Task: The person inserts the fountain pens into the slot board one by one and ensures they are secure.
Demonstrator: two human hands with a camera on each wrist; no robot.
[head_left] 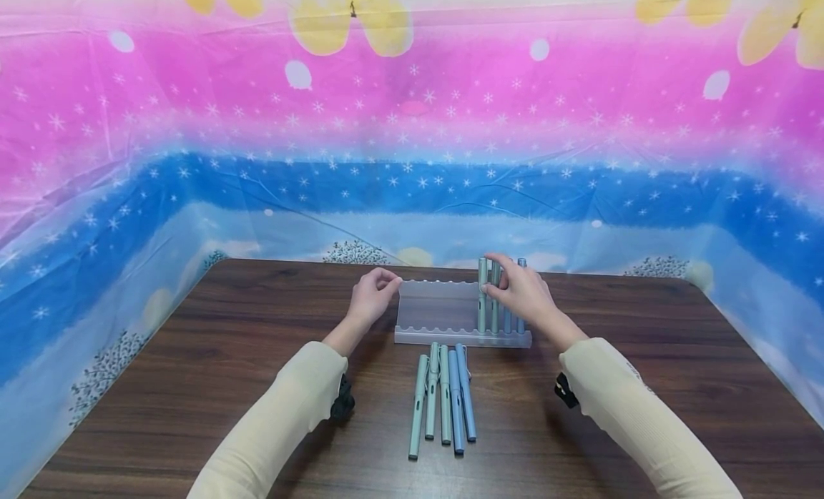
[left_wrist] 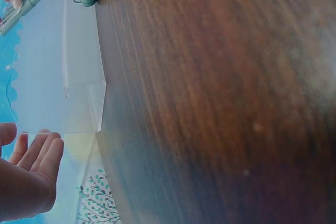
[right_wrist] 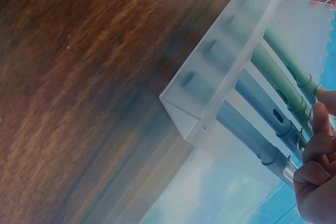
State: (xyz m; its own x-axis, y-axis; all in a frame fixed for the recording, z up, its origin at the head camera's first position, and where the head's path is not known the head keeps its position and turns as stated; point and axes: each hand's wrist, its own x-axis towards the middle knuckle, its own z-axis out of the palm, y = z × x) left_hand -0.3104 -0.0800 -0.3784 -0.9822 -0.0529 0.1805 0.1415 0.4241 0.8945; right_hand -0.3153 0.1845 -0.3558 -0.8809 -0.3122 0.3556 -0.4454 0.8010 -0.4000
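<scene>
A clear plastic pen rack (head_left: 434,307) with scalloped edges stands on the table. At its upper left corner, the thumb and fingertips of my left hand (head_left: 371,297) hold the edge. My right hand (head_left: 526,293) pinches a green pen (head_left: 481,317) near its top, between thumb and index finger; the pen stands upright in the rack. Just right of it, another green pen (right_wrist: 278,80) and two blue pens (right_wrist: 260,148) stand in neighbouring slots, partly hidden by the right hand in the head view. In front of the rack lie several loose pens, green (head_left: 418,406) and blue (head_left: 456,402).
The dark wood-grain table (head_left: 257,313) carries everything. Behind it and at both sides hangs a pink and blue patterned cloth (head_left: 412,184). Light sleeves (head_left: 277,413) cover both forearms.
</scene>
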